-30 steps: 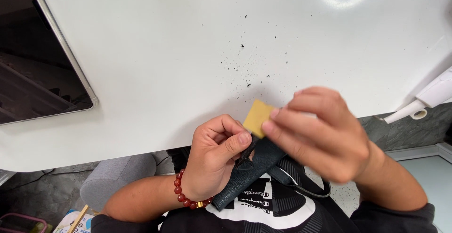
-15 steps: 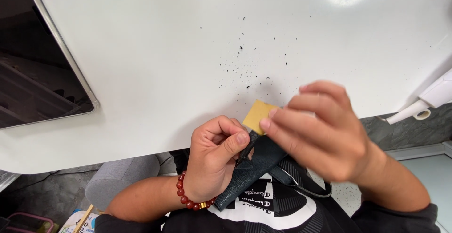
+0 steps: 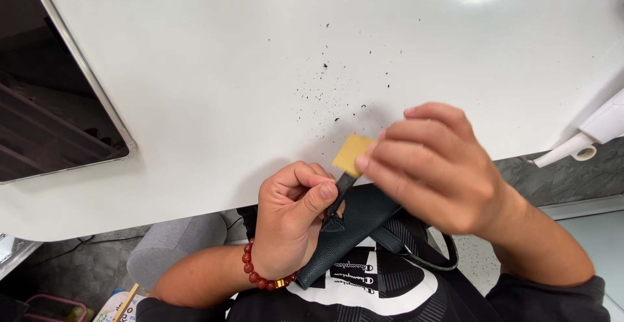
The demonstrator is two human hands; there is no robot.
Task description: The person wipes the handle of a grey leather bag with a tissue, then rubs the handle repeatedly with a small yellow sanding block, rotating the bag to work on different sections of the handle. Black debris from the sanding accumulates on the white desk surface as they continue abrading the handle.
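Open white tabletop beyond black specks

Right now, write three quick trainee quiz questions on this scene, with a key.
1. True or false: the left hand grips the black leather piece.
2. The right hand pinches: A) a yellow-tan pad B) scissors C) a pen.
3. What lies scattered on the white table?

Key: 1 true. 2 A. 3 small dark specks.

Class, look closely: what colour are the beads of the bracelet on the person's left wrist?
Dark red, with one small gold bead, on the bracelet; the head view shows it.
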